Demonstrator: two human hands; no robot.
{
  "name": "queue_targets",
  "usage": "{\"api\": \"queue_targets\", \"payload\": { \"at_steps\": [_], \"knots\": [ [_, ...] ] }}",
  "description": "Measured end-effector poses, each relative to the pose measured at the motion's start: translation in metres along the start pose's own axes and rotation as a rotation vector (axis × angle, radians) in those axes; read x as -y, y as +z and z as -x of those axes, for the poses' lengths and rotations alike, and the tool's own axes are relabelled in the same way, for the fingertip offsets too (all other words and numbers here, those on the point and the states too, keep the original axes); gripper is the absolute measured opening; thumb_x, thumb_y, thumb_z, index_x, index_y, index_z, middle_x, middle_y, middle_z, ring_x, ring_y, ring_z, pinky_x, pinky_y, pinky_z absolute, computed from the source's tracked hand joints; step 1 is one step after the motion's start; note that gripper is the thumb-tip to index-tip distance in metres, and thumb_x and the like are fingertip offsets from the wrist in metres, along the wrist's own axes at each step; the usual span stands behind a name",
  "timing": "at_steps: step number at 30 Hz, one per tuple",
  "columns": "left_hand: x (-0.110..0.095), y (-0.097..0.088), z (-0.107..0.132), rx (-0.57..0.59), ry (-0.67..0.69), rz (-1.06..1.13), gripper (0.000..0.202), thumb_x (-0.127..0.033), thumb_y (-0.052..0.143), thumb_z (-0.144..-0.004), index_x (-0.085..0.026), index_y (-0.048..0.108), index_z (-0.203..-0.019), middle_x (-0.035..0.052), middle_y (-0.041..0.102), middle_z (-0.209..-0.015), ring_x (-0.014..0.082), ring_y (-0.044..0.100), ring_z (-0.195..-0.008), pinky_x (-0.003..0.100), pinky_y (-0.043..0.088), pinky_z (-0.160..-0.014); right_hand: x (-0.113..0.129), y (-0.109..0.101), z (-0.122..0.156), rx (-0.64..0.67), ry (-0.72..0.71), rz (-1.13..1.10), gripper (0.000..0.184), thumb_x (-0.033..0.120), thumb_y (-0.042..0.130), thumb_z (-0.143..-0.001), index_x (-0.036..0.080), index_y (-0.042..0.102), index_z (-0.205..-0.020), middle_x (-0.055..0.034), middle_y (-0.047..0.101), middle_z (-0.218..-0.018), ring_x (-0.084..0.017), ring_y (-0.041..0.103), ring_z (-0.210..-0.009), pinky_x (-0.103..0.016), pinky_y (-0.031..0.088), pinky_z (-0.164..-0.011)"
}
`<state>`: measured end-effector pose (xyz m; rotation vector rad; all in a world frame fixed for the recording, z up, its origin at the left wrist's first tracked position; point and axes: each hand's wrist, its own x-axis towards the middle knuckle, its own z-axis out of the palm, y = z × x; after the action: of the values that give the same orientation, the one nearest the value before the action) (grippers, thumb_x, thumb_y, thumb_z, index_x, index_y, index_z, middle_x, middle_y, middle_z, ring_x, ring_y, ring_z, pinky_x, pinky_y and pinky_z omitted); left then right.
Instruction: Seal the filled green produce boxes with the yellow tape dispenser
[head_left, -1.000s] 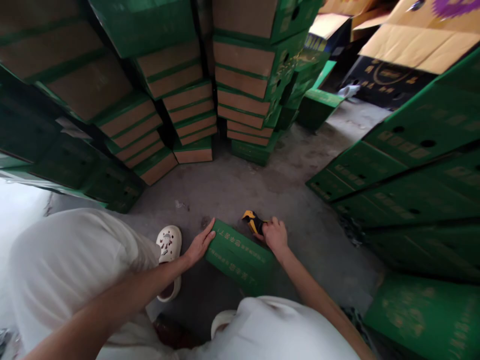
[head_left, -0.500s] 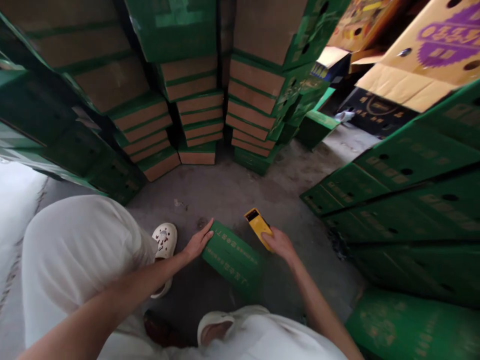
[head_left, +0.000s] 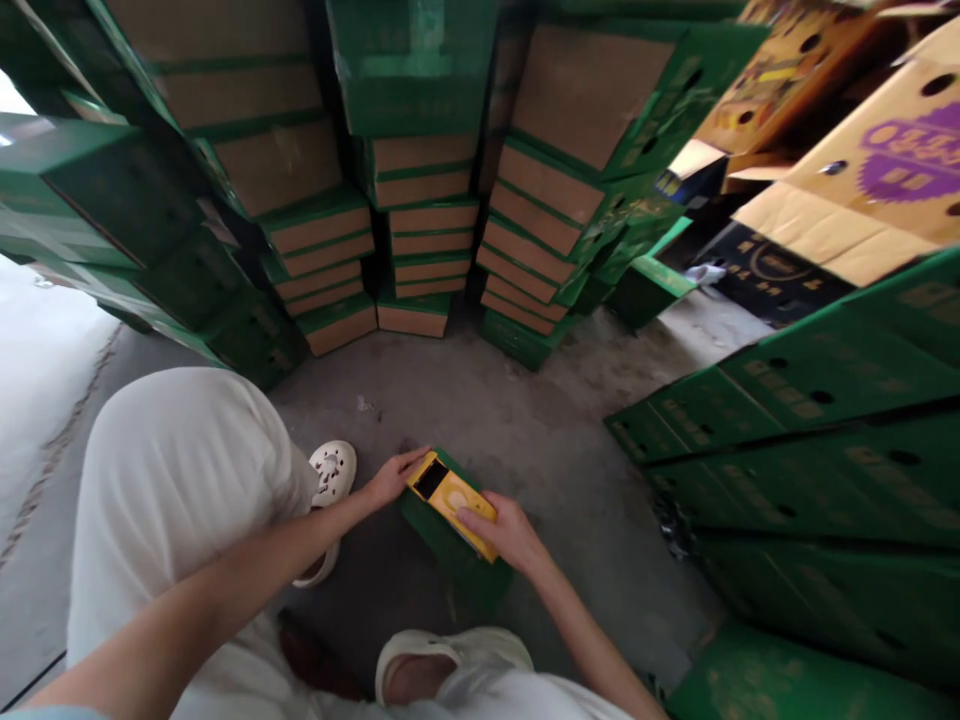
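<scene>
A flat green cardboard piece (head_left: 450, 555) with printed lettering lies on the concrete floor between my feet. My left hand (head_left: 390, 477) rests on its far left corner, fingers stretched along the edge. My right hand (head_left: 506, 533) grips a yellow hand tool (head_left: 450, 497) with a black end and holds it over the cardboard, its tip close to my left fingers. My white trousers and white clogs (head_left: 330, 480) frame the spot.
Stacks of green and brown cartons (head_left: 427, 230) wall in the back. Green flat cartons (head_left: 810, 430) lean at the right, with yellow and purple boxes (head_left: 877, 170) above them. Bare concrete floor (head_left: 517, 420) lies ahead.
My right hand has lifted the yellow tool from the cardboard's right side and swung it left over the cardboard, toward my left hand. The camera tilted up slightly.
</scene>
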<state>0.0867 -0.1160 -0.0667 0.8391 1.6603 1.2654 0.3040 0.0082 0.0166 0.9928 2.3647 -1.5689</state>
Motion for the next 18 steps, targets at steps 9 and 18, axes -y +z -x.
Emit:
{"api": "queue_targets", "payload": {
  "at_steps": [9,18],
  "knots": [
    [-0.056,-0.024,-0.011,0.276,-0.586,0.194,0.050,-0.062,0.071,-0.071,-0.015,0.073,-0.087,0.0061,0.071,-0.077,0.0187,0.066,-0.069,0.031,0.052,-0.066,-0.002,-0.003,0.011,0.058,0.006,-0.200,0.049,0.060,0.066,-0.076,0.014,0.066,-0.093,-0.0019,0.067,-0.078,-0.015,0.057,-0.066,-0.021,0.042,-0.055],
    [-0.050,-0.031,-0.011,0.425,-0.639,0.401,0.038,-0.035,0.084,-0.064,-0.017,0.072,-0.095,0.0024,0.070,-0.081,0.0142,0.065,-0.071,0.031,0.054,-0.072,-0.008,-0.003,0.009,0.140,0.034,-0.304,0.055,0.060,0.068,-0.075,0.014,0.065,-0.105,-0.0054,0.072,-0.092,-0.019,0.065,-0.076,-0.025,0.050,-0.064]
  ]
}}
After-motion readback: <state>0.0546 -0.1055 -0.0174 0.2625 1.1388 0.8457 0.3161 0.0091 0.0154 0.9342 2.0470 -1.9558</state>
